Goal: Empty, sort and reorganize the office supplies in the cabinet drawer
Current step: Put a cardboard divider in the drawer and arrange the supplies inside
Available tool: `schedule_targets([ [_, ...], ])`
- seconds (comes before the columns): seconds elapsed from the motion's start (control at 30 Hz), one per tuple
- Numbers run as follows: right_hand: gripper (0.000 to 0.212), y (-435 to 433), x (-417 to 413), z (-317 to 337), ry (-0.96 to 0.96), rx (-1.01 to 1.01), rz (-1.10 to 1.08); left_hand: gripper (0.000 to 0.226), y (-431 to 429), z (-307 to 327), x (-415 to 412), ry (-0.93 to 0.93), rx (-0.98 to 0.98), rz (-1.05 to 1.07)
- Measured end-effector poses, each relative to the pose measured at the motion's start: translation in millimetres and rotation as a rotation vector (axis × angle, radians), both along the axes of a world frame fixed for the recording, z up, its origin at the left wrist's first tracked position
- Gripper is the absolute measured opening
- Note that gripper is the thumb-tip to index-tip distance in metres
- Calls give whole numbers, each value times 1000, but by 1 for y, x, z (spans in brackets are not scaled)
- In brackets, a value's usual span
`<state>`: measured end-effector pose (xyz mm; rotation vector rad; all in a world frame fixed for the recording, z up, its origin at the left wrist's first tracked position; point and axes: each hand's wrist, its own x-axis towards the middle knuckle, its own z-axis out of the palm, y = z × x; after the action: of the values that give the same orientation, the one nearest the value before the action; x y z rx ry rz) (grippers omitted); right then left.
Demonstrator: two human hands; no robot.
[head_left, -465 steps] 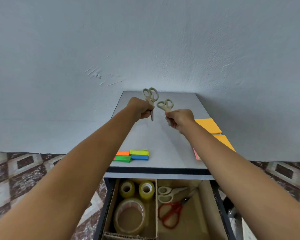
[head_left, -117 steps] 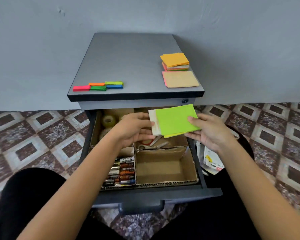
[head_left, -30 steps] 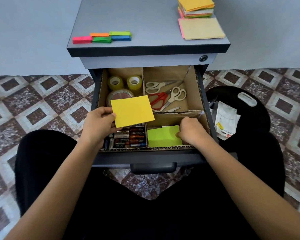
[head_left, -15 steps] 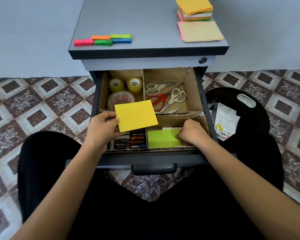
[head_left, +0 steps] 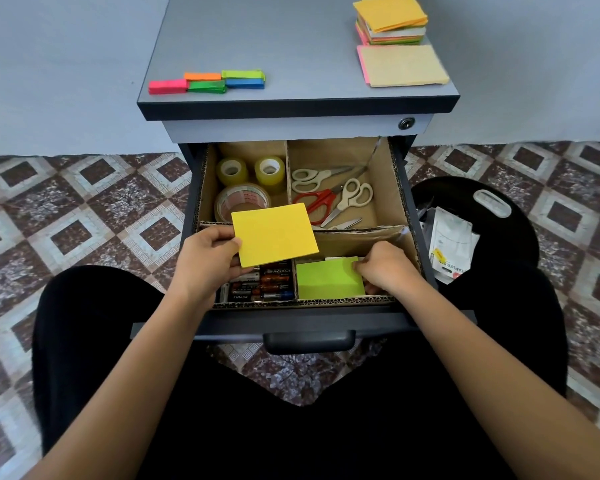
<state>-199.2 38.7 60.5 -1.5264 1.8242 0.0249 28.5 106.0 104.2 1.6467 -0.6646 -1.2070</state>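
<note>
A seated person looks down into an open cabinet drawer (head_left: 305, 322) fitted with cardboard dividers. The step in hand seems to be refilling: sticky notes are going back into the drawer's front right compartment.

The right hand (head_left: 390, 268) is down inside that compartment, fingers curled on the right edge of a green pad (head_left: 326, 280) that lies flat on its floor. The left hand (head_left: 208, 258) hovers over the drawer's front left, thumb and fingers pinching the left corner of a yellow pad (head_left: 274, 233), which is held tilted in the air above the dividers.

Batteries (head_left: 267, 284) fill the drawer's front left compartment, tape rolls (head_left: 250, 173) its back left, and scissors (head_left: 329, 195) its back right.

Next, the yellow pad probably needs to cross to the front right compartment and settle squarely on or beside the green one, so the right hand must let go and clear out. Above the drawer, on the counter (head_left: 291, 39), a stack of pads (head_left: 390, 24), a beige pad (head_left: 404, 65) and coloured page flags (head_left: 207, 81) wait, not yet returned.

Writing: a white packet (head_left: 452, 244) on the floor, right of the drawer, shows part of the word "STAPLER". Print on the batteries and the largest tape roll is too small to read.
</note>
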Motion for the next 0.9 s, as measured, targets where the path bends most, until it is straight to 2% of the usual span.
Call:
schedule_targets([
  [0.2, 18, 3, -1, -1, -102, 39, -65, 13, -1, -1, 0, 9, 8, -4],
  [0.9, 20, 3, 3, -3, 36, -140, 31, 13, 3, 4, -3, 1, 12, -11],
])
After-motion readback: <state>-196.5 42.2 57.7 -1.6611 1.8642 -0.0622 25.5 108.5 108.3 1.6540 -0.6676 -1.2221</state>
